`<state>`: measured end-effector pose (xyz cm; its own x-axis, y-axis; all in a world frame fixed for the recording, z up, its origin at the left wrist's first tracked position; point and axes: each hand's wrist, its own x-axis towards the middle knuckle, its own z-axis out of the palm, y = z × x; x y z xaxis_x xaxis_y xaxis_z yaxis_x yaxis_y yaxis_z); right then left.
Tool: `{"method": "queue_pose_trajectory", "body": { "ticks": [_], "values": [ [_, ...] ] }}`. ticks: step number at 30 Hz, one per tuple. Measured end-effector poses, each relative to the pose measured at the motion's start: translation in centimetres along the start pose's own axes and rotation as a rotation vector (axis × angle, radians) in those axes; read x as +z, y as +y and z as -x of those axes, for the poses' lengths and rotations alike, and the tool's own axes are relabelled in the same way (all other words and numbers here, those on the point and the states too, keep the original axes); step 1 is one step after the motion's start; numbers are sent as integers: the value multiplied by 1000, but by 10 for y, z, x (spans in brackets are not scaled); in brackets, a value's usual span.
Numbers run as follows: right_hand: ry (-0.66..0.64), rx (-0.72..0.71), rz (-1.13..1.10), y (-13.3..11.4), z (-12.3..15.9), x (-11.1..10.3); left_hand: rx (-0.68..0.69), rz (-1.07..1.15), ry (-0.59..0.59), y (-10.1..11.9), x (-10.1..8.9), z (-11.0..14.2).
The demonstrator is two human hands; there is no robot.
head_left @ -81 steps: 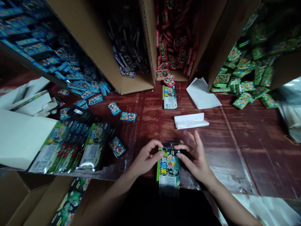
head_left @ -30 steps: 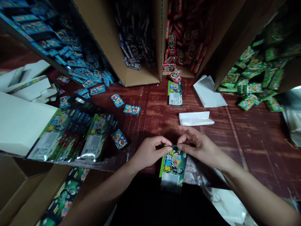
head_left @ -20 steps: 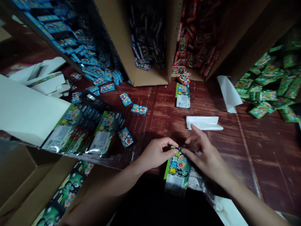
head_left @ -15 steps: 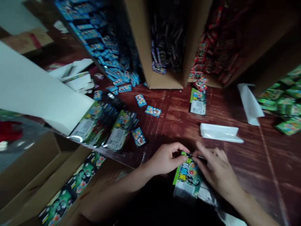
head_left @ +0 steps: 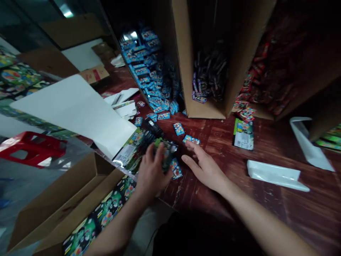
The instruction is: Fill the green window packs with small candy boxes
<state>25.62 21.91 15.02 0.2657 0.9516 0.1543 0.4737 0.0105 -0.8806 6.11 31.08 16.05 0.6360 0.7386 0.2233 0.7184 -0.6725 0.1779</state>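
My left hand (head_left: 153, 174) reaches over a row of black-and-green candy packs (head_left: 130, 151) at the table's left edge. Its fingers are spread and lie on or just above the rightmost pack (head_left: 167, 153), which they partly cover; motion blurs it. My right hand (head_left: 206, 167) is open a little to the right, holding nothing, its fingers stretched towards that row. Just beyond its fingertips lies a small blue candy packet (head_left: 192, 139). Another blue packet (head_left: 176, 169) sits between my two hands, and a third (head_left: 178, 129) is farther back.
Upright cartons hold blue (head_left: 149, 71), purple (head_left: 210, 78) and red packets (head_left: 250, 89) along the back. A flat pack (head_left: 243, 134) and folded white card (head_left: 277, 176) lie right. White board (head_left: 77, 110) is left; below it stands an open carton (head_left: 53, 206) with printed boxes beside a red stool (head_left: 32, 147).
Both hands have moved left from in front of my body to the row of packs. The pack they held is no longer in front of me. The view has swung left.
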Motion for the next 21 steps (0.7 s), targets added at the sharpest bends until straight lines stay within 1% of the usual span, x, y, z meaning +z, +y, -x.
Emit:
{"method": "queue_pose_trajectory", "body": {
  "ticks": [2,3,4,5,6,7,9,10,11,12,13,14,15,16,17,18,19,21],
  "values": [
    [68,-3,305,15,0,-22,-27,-138,-103,-32,1,-22],
    [88,49,476,26,2,-36,-21,-186,-146,-43,3,-30],
    [94,134,634,38,4,-52,-1,-222,-157,-51,6,-37],
    [88,240,765,51,5,-68,37,-236,-135,-54,9,-42],
    [77,348,862,64,6,-85,65,-232,-87,-53,13,-46],
    [68,441,925,76,5,-101,95,-204,-32,-48,17,-49],
    [32,553,967,96,0,-129,164,-67,46,-23,24,-55],
    [-5,571,964,104,-5,-139,199,39,44,-5,28,-57],
    [-58,575,959,110,-10,-146,225,166,8,15,32,-60],
    [-119,565,953,113,-16,-149,232,314,-59,37,38,-62],
    [-177,543,947,114,-20,-149,206,478,-154,59,44,-66],
    [-226,513,944,113,-22,-146,134,663,-261,80,52,-69],
    [-266,476,944,110,-22,-139,23,866,-363,99,60,-74],
    [-297,436,946,105,-19,-130,-120,1060,-436,114,68,-79],
    [-322,393,947,99,-14,-120,-261,1209,-479,126,77,-84],
    [-345,349,946,92,-6,-108,-356,1291,-497,134,84,-89],
    [-362,305,944,85,3,-96,-427,1339,-502,139,91,-93],
    [-380,221,939,72,25,-72,-477,1348,-502,140,101,-101]
  ]
}}
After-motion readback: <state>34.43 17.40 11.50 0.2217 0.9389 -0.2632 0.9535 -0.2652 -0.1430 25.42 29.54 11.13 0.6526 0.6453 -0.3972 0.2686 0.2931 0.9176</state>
